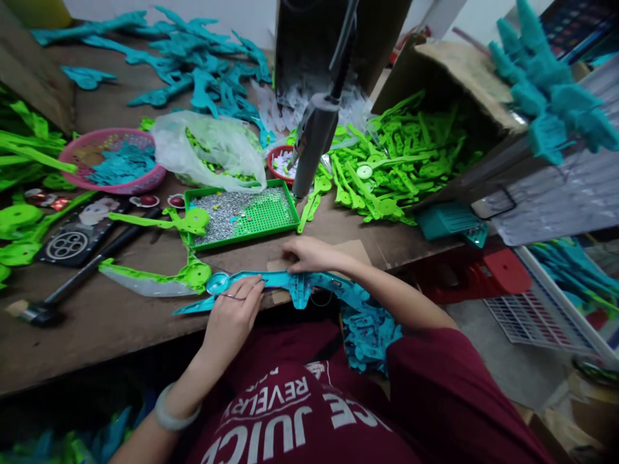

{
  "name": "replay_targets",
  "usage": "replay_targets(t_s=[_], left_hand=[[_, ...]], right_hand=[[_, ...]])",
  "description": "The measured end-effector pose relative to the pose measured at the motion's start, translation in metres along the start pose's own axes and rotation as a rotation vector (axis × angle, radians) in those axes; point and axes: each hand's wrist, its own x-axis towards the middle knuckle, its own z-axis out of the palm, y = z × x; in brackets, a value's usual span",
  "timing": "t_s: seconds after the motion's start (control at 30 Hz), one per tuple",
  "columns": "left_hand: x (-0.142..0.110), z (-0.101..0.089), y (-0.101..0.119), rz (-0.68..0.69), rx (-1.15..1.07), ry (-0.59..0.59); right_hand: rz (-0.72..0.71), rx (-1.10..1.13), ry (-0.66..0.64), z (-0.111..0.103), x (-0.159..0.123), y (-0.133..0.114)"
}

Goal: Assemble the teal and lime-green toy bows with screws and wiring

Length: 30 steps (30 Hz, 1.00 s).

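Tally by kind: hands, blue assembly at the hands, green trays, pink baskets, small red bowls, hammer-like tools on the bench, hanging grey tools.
Hands: 2, left hand and right hand
Blue assembly: 1
Green tray: 1
Pink basket: 1
Small red bowl: 1
Hammer-like tool: 1
Hanging grey tool: 1
Total: 8

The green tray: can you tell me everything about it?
The green tray is a bright, shallow rectangle that looks plastic, with a low rim and a floor full of holes. It lies flat on the table. Silvery bits cover mostly its left part; bare floor shows at right. A cloudy bag overlaps its far edge, and a green piece overlaps its left side. Neither the left hand nor the right hand touches it.
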Motion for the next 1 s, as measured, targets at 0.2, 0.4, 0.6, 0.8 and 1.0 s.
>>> replay_targets(t_s=[0.2,0.4,0.6,0.8,1.0], left_hand=[[-0.025,0.004,-0.002,0.005,0.094,0.113],[-0.033,0.0,0.0,-0.136,0.16,0.179],[-0.028,-0.001,0.0,-0.236,0.17,0.209],[-0.02,-0.036,0.024,-0.311,-0.021,0.261],[0.01,-0.083,0.049,-0.219,-1.173,0.005]], right_hand=[[-0.001,0.045,0.039,0.004,-0.013,0.006],[0.047,0.661,0.439,0.01,-0.024,-0.011],[0.22,1.532,0.949,0.0,-0.044,0.028],[0.537,0.589,1.496,-0.003,-0.08,0.062],[-0.169,0.351,0.864,0.015,-0.08,-0.043]])
